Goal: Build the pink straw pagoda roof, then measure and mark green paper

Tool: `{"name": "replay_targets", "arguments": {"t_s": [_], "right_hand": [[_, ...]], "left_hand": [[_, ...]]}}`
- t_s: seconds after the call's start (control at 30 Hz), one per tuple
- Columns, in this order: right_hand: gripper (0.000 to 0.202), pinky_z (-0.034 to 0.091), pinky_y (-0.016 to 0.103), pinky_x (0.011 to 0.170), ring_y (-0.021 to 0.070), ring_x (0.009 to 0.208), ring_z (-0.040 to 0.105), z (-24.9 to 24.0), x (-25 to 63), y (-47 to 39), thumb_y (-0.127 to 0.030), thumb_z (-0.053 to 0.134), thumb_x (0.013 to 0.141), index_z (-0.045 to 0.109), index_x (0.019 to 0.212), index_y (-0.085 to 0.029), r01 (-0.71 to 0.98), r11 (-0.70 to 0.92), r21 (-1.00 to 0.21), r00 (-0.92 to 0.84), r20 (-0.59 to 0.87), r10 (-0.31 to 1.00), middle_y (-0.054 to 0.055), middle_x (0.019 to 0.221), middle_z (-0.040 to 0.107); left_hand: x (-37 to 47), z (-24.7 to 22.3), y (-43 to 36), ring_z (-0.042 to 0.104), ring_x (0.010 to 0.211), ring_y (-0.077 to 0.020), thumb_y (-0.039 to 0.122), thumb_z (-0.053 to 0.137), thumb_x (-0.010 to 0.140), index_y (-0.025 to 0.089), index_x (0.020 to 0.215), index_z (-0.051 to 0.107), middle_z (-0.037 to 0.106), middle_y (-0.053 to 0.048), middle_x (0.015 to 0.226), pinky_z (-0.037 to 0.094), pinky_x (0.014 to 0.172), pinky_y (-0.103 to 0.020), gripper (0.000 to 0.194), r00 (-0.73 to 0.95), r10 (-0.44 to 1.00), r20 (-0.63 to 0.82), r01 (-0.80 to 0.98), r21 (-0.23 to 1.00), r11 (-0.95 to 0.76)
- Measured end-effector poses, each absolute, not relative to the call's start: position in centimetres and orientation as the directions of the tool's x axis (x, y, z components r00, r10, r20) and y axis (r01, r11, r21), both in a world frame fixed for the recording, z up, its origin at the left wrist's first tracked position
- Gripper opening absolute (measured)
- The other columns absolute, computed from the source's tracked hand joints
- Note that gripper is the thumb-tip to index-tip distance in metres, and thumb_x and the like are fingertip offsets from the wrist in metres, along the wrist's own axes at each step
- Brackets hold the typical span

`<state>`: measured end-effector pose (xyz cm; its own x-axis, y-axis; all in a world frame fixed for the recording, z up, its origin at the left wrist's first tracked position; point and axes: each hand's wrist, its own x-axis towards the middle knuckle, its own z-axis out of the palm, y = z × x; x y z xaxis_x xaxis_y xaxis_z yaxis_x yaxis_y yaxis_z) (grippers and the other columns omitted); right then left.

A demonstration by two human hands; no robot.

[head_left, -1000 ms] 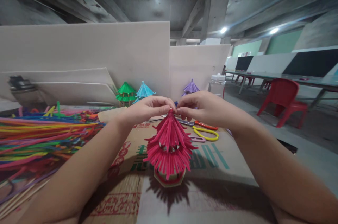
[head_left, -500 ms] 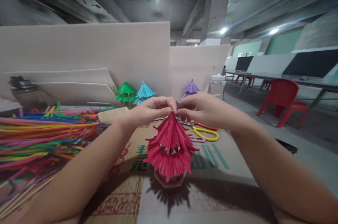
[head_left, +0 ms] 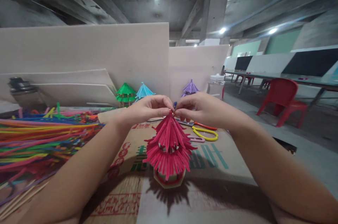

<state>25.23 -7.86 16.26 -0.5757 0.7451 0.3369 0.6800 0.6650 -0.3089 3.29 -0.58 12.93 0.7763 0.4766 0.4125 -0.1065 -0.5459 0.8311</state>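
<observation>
A red model pagoda with two fringed roofs of fuzzy pipe cleaners stands upright on a pale polygonal base, over printed cardboard. At its very peak, my left hand pinches the tip between thumb and fingers from the left. From the other side my right hand does the same, its fingertips nearly meeting those of the left. What exactly lies between the fingertips is too small to make out beyond the red tip. Just behind the pagoda rest yellow-handled scissors, partly hidden.
Bundles of coloured pipe cleaners and thin wooden sticks lie at the left. Behind my hands stand green, light blue and purple model pagodas. A clear jar is at the back right; pale boards rise behind.
Both hands stay at the pagoda's peak with only slight finger shifts. The pagoda appears a touch further left, along with a small shift of the whole view.
</observation>
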Motion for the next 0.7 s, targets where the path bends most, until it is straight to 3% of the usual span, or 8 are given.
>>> {"name": "replay_targets", "arguments": {"t_s": [0.23,0.3,0.37,0.43,0.53,0.7], "right_hand": [[0.031,0.038,0.025,0.060,0.0135,0.067,0.061,16.4,26.6,-5.7,-0.041,0.052,0.093,0.070,0.083,-0.018,0.751,0.571,-0.332,-0.502,0.275,0.820,0.002,0.075,0.072],[0.040,0.038,0.026,0.059,0.0149,0.067,0.062,15.7,28.0,-3.4,-0.047,0.049,0.094,0.071,0.078,-0.018,0.836,0.474,-0.278,-0.439,0.180,0.880,0.004,0.076,0.073],[0.043,0.036,0.027,0.057,0.0162,0.064,0.061,14.5,29.5,-0.8,-0.051,0.051,0.092,0.072,0.076,-0.017,0.936,0.317,-0.150,-0.308,0.081,0.948,0.006,0.074,0.072],[0.036,0.035,0.028,0.058,0.0194,0.065,0.061,12.9,30.8,1.8,-0.046,0.061,0.086,0.073,0.073,-0.015,0.967,0.234,-0.097,-0.226,0.091,0.970,0.009,0.070,0.071],[0.034,0.039,0.028,0.064,0.0213,0.076,0.064,10.4,31.5,4.4,-0.044,0.060,0.088,0.076,0.087,-0.014,0.976,0.185,-0.118,-0.171,0.116,0.978,0.011,0.082,0.074],[0.050,0.045,0.030,0.074,0.0287,0.097,0.068,6.6,30.2,6.1,-0.051,0.056,0.091,0.072,0.115,-0.010,0.959,0.171,-0.225,-0.143,0.137,0.980,0.018,0.110,0.074]], "left_hand": [[2.6,13.7,-1.4,0.060,0.084,-0.0108,0.035,0.071,0.089,0.018,0.099,0.072,0.069,-0.003,0.095,0.046,0.076,-0.020,0.020,0.787,0.507,0.351,0.029,0.801,-0.598],[2.6,13.9,-1.6,0.060,0.084,-0.0102,0.035,0.071,0.089,0.019,0.100,0.073,0.070,-0.003,0.096,0.047,0.076,-0.020,0.020,0.776,0.523,0.353,0.064,0.781,-0.621],[2.7,14.0,-1.9,0.060,0.082,-0.0099,0.035,0.071,0.089,0.018,0.098,0.073,0.070,-0.003,0.095,0.047,0.075,-0.019,0.020,0.764,0.531,0.367,0.078,0.764,-0.640],[2.8,14.0,-2.0,0.060,0.081,-0.0103,0.035,0.071,0.088,0.017,0.095,0.073,0.070,-0.003,0.092,0.047,0.074,-0.020,0.020,0.756,0.531,0.383,0.068,0.761,-0.646],[3.0,13.9,-2.1,0.060,0.078,-0.0109,0.037,0.073,0.087,0.016,0.093,0.072,0.069,-0.003,0.087,0.048,0.071,-0.020,0.021,0.728,0.549,0.410,0.043,0.772,-0.634],[3.0,13.8,-2.0,0.062,0.084,-0.0135,0.043,0.071,0.087,0.017,0.097,0.074,0.070,-0.005,0.093,0.048,0.075,-0.021,0.028,0.702,0.583,0.409,0.076,0.771,-0.633]]}}
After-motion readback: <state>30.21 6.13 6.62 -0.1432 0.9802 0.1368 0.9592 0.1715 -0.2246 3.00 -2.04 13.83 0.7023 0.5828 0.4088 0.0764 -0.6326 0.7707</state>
